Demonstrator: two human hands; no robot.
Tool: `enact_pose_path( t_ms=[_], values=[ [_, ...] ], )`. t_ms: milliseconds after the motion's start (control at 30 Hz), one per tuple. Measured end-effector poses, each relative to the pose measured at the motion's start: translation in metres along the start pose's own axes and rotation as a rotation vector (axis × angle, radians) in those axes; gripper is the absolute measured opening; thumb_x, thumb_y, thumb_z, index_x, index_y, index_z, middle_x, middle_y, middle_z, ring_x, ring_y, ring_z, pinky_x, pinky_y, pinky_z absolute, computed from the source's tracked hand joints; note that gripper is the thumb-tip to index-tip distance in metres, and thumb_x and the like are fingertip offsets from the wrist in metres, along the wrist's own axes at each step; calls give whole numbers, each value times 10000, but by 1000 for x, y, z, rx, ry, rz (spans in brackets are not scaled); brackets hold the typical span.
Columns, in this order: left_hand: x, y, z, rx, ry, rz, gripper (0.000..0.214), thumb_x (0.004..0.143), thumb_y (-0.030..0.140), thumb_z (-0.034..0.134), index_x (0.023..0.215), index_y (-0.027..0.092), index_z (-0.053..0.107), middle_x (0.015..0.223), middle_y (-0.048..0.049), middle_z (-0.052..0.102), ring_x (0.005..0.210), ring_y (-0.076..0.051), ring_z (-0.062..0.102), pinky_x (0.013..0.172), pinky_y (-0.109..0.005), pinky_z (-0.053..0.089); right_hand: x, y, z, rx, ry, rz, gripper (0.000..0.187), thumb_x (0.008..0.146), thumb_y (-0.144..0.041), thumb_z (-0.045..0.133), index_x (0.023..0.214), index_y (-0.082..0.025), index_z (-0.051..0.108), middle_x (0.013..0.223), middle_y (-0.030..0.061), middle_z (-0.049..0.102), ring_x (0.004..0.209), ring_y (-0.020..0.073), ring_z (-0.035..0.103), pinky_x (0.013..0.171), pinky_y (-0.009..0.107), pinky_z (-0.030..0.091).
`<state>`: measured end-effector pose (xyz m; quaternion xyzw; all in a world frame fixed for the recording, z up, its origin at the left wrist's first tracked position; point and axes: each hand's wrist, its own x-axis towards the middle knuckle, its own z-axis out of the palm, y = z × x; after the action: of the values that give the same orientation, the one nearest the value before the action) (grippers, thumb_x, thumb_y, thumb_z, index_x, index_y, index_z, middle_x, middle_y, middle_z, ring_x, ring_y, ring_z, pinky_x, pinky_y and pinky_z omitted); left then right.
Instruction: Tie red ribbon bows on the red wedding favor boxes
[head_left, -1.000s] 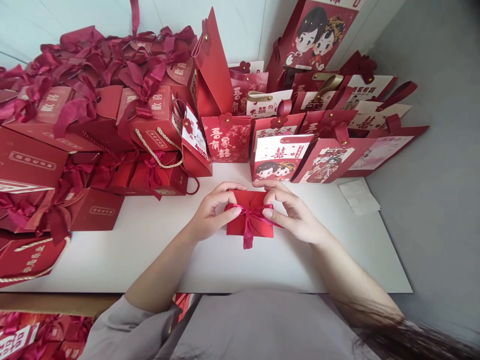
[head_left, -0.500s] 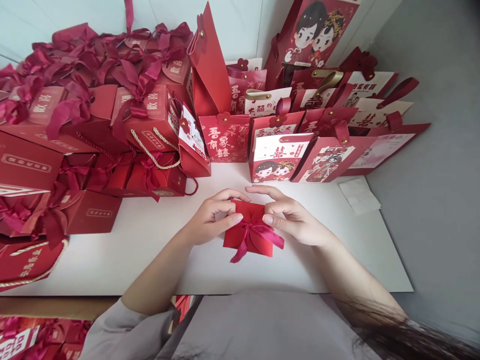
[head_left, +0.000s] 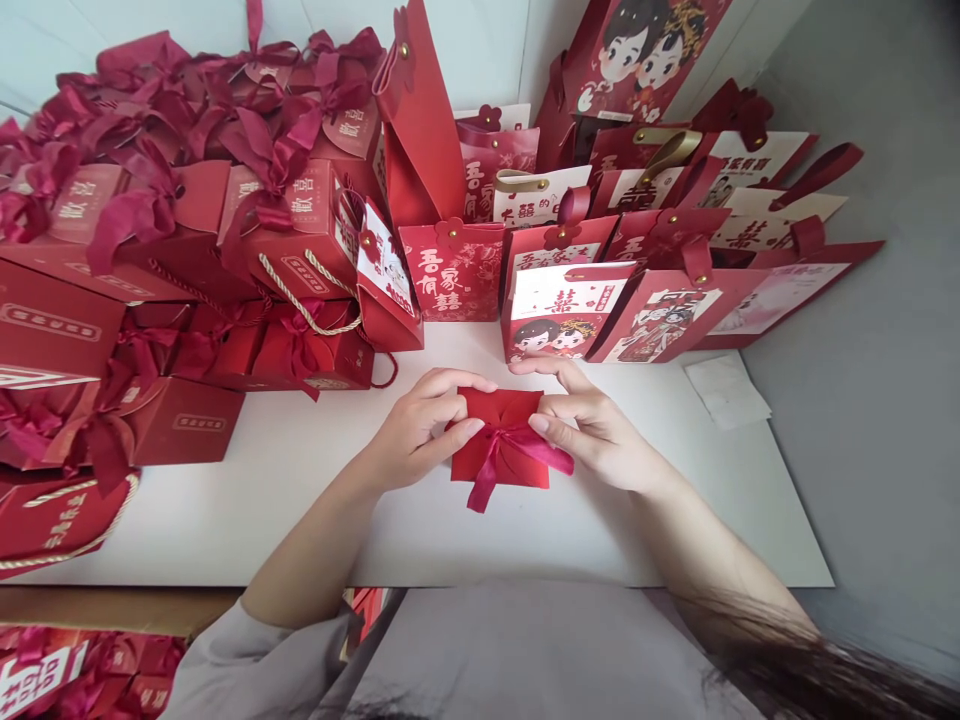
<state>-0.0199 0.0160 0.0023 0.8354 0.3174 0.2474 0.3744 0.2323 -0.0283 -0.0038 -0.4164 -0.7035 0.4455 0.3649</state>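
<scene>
Pinching ribbon [head_left: 496,437], both hands [head_left: 421,427] [head_left: 598,427], red box [head_left: 502,404]

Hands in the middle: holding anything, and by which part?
Seemingly the ribbon on the small red box, pinched at both sides by left hand and right hand; the exact hold is hidden.

The left hand [head_left: 427,430] and right hand [head_left: 589,430] hid parts of the small box [head_left: 499,400] and its ribbon [head_left: 484,484]. At far right, the tall bag [head_left: 637,85] was cut off above; the stacked boxes [head_left: 56,320] ran past the left edge. The grey shirt [head_left: 517,645] and lower boxes [head_left: 150,655] were cropped below. Dark hair [head_left: 847,665] at near right was blurred, and fine print on the front bag [head_left: 566,298] was too small to read
</scene>
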Motion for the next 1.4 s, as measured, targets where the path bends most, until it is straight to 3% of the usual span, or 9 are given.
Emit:
enact_pose_path(
  t_ms=[200, 400, 567, 667, 767, 833, 1133, 1300, 1400],
  values=[
    [-1, -3, -2, 4, 2, 15, 339, 964, 195, 542, 642, 181, 439, 1264, -53, 648, 1102, -197, 620, 901, -337, 492, 1, 0, -1, -29, 3, -3, 362, 1013, -305, 540, 672, -212, 620, 1326, 53, 544, 1352, 297, 442, 1147, 508, 317],
    [-3, -8, -2, -3, 21, 31, 338, 962, 223, 547, 637, 179, 464, 1231, -67, 647, 1061, -200, 628, 1003, -385, 463, 1, 3, -2, -26, -6, -11, 380, 1018, -342, 536, 672, -207, 614, 1232, 55, 560, 1257, 275, 509, 1157, 512, 286],
    [2, -9, 0, -168, 23, -82, 401, 979, 328, 540, 611, 175, 504, 1239, -87, 644, 1092, -227, 640, 945, -373, 497, 1, 2, -1, 83, -5, 30, 429, 1018, -381, 533, 635, -198, 592, 1274, 62, 561, 1267, 264, 516, 1130, 467, 352],
    [6, -6, 7, -276, 116, -153, 430, 987, 384, 528, 611, 177, 514, 1173, -91, 673, 1065, -231, 651, 953, -390, 493, 3, 0, 2, 156, 27, 35, 453, 1023, -415, 514, 633, -206, 608, 1347, 48, 559, 1331, 277, 490, 1152, 474, 340],
    [7, 0, 16, -324, 210, -215, 249, 920, 414, 644, 810, 203, 572, 1190, -86, 670, 1144, -253, 632, 1016, -428, 476, 5, 1, 4, 223, 67, 54, 473, 1021, -476, 492, 650, -220, 634, 1366, 39, 572, 1351, 288, 487, 1137, 481, 372],
    [6, 4, 22, -335, 223, -254, 278, 863, 415, 718, 996, 226, 564, 1261, -85, 638, 1141, -251, 635, 991, -425, 503, 7, 3, 6, 238, 85, 58, 486, 1010, -524, 489, 660, -226, 649, 1363, 40, 593, 1354, 289, 489, 1143, 481, 375],
    [6, 6, 32, -456, 143, -345, 499, 821, 334, 762, 1230, 241, 492, 1202, -65, 621, 937, -186, 675, 824, -328, 575, 15, 8, 13, 261, 140, 46, 607, 1015, -587, 426, 576, -211, 612, 1383, 26, 616, 1298, 254, 541, 1173, 426, 344],
    [7, 2, 29, -527, 39, -408, 486, 822, 353, 764, 1218, 246, 503, 937, 4, 638, 789, -151, 647, 727, -279, 560, 29, 18, 17, 197, 238, 85, 640, 994, -652, 391, 560, -207, 544, 1382, 33, 601, 1279, 251, 531, 1143, 403, 367],
    [6, 2, 28, -516, 34, -413, 481, 827, 357, 760, 1219, 251, 503, 894, 12, 636, 753, -147, 635, 705, -275, 551, 32, 20, 18, 197, 239, 96, 619, 1011, -625, 376, 581, -207, 531, 1372, 38, 603, 1281, 251, 536, 1121, 399, 387]
  ],
)
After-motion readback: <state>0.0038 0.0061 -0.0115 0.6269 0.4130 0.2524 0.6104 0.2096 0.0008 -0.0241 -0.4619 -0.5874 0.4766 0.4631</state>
